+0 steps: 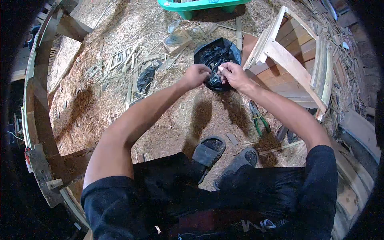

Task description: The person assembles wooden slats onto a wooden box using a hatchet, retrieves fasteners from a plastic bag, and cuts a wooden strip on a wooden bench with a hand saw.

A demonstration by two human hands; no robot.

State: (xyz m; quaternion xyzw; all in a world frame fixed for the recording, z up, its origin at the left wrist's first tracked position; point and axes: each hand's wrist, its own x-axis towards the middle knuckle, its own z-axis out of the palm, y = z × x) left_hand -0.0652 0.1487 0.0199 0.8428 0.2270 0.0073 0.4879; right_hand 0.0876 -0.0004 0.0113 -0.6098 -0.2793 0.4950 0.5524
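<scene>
A black container lined with a crumpled black plastic bag (218,50) sits on the shavings-covered ground, top centre. Over its left edge is my left hand (197,76), fingers curled together; whatever they pinch is too small to tell. My right hand (233,76) is above the right part of the bag, thumb and fingers pressed together, and what lies between them cannot be made out. The two hands are a short way apart. Green-handled pliers (259,120) lie below my right forearm.
A curved slatted wooden piece (296,60) stands at right, another curved wooden frame (40,104) at left. A green plastic tub (204,5) is at the top. A wooden block (177,42), wood scraps (124,62) and a dark bag (146,79) lie about.
</scene>
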